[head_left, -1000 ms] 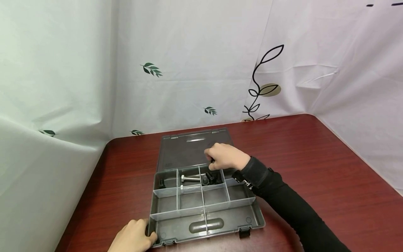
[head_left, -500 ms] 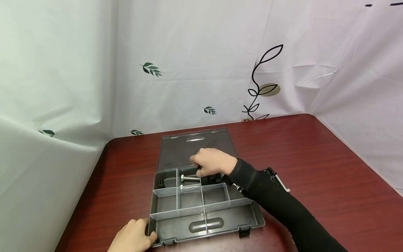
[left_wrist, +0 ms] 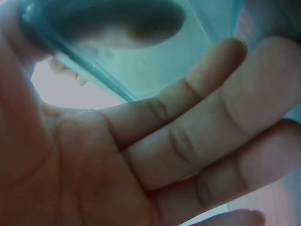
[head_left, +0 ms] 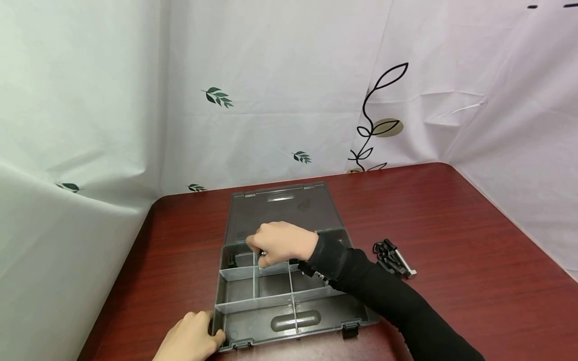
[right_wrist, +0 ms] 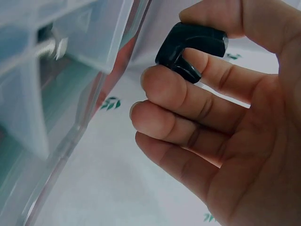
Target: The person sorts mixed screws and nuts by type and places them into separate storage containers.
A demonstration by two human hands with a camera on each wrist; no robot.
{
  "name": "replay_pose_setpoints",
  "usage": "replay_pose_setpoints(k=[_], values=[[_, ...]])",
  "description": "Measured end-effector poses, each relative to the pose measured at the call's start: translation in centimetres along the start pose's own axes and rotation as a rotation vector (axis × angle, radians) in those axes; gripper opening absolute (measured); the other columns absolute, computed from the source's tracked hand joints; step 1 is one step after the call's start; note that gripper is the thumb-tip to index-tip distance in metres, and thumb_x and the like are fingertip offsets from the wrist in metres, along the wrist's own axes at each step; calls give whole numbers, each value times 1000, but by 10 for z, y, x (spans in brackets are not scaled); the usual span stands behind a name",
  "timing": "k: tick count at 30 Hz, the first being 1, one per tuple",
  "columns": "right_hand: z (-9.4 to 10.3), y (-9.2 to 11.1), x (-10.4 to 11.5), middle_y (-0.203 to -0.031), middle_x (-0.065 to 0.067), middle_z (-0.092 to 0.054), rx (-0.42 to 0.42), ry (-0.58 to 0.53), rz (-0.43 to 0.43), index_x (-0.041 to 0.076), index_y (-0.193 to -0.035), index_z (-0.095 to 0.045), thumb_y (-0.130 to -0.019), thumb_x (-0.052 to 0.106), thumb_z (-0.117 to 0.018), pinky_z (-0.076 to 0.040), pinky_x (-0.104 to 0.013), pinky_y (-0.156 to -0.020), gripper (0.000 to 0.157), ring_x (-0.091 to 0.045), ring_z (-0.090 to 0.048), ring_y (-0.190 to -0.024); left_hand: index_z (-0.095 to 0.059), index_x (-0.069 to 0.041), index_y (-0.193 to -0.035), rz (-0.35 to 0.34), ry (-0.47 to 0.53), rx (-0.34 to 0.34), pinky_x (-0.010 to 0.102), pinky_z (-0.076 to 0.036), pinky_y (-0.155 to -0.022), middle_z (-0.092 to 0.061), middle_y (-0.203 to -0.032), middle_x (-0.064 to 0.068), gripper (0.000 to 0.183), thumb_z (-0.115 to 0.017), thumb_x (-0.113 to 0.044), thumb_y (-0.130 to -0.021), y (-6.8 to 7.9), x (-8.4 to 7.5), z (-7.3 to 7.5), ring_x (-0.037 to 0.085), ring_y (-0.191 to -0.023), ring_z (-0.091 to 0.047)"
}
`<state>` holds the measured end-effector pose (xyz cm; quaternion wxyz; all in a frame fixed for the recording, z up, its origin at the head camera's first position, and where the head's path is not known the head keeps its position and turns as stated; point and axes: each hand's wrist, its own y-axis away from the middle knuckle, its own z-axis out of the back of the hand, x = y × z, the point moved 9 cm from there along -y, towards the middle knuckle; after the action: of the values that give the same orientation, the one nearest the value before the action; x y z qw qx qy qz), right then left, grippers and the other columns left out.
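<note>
A grey plastic compartment box (head_left: 254, 304) lies open on the table, its lid (head_left: 271, 210) flat behind it. At the box's front left corner my left hand (head_left: 188, 337) grips the side wall, thumb over the rim and fingers outside. Above the back row of compartments, my right hand (head_left: 283, 242) pinches a small black bent plastic piece (right_wrist: 190, 37) between thumb and fingers. A silver bolt (right_wrist: 60, 45) shows in a compartment in the right wrist view. One small black part (head_left: 232, 261) sits in the back left compartment. My right hand and sleeve hide much of the back row.
Right of the box, several black parts and a silver bolt lie in a pile (head_left: 394, 258) on the dark red table (head_left: 456, 240). A white patterned curtain (head_left: 266, 125) stands behind and at both sides. Latches (head_left: 350, 330) stick out at the box's front.
My right hand has moved left across the back row, from the third compartment to near the second. Its arm has uncovered the pile on the right. My left hand stays put.
</note>
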<state>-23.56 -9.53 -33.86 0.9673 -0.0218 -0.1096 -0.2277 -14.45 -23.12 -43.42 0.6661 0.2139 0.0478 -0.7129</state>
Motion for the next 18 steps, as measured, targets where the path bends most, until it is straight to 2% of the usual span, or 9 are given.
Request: replay_pose_setpoints(k=[7,13,18], values=[[-7,-14,23,-75,11,-48,9,43,73,16,-90,-56,-80,17,-62,-29,-17,-56,11,-4,-37,-59,-55,-12,-72,6,26,22,38,-38,-53,-50,-61,-1,18,-66,-25,-68,0,1,-3,17,-57,-43],[-10,-22,37,-73,12,-47,-4,59,104,17,-87,-55,-77,17,-61,-30,-17,-53,11,-3,-39,-58,-54,-13,-71,-4,21,10,38,-38,-53,-49,-60,-2,18,-67,-25,-68,0,0,-2,16,-55,-43],[-13,-27,42,-75,15,-47,1,69,113,16,-92,-57,-79,17,-62,-31,-16,-54,14,-1,-42,-60,-55,-12,-71,2,19,22,39,-38,-53,-50,-61,-1,19,-67,-26,-69,-1,0,-3,16,-56,-43]])
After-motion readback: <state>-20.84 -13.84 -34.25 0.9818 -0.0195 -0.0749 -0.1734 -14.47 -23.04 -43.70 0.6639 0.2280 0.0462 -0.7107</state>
